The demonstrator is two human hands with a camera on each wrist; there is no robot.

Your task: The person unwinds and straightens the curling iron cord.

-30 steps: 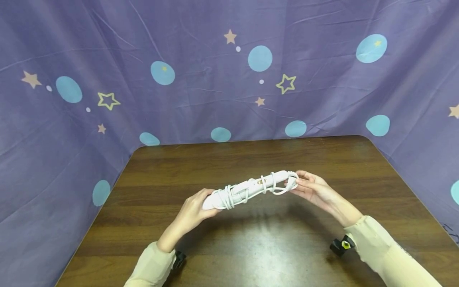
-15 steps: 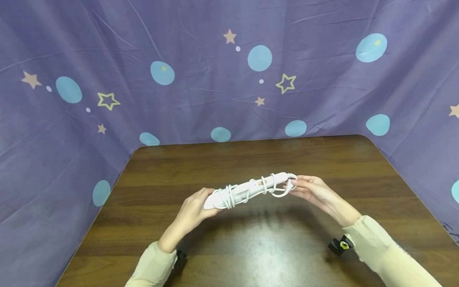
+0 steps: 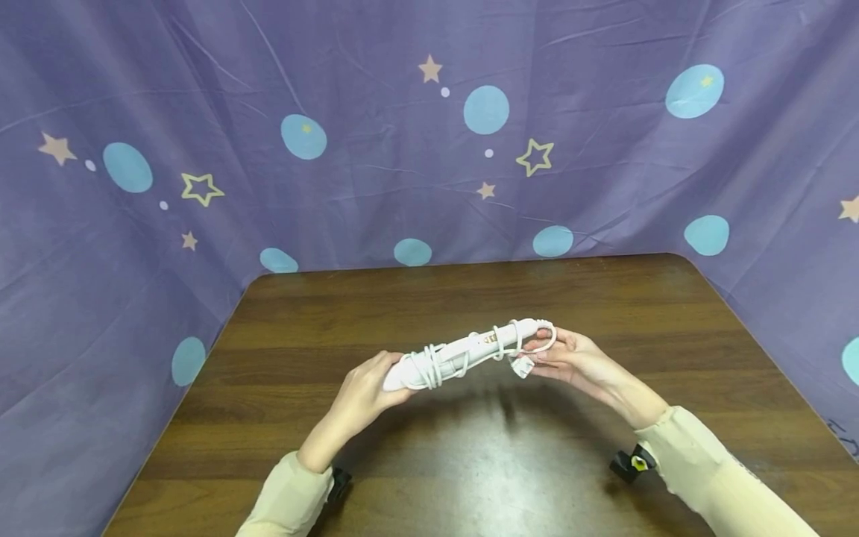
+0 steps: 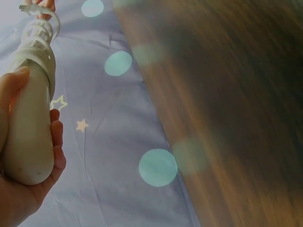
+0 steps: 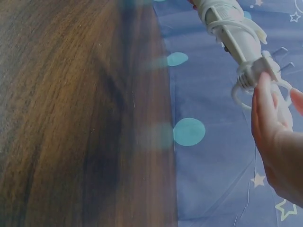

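A white hair straightener (image 3: 463, 352) is held up above the table, tilted with its right end higher. Its white cord (image 3: 429, 367) is wound round the body in several loops. My left hand (image 3: 362, 391) grips the thick rounded end, with the thumb along one side and the fingers round the other in the left wrist view (image 4: 28, 142). At the far end my right hand (image 3: 580, 365) pinches the two-pin plug (image 3: 522, 365) by its base. In the right wrist view the plug's prongs (image 5: 284, 59) point away from the fingertips, and a cord loop hangs beside them.
A brown wood-grain table (image 3: 322, 313) lies under both hands. Behind and beside it hangs a purple curtain (image 3: 376, 149) with stars and blue dots. Black camera mounts (image 3: 627, 464) sit under the sleeves.
The plug has moved left and down, away from the cord end, its prongs turned toward the lower front. My right hand shifted slightly left with it. The left hand has barely moved.
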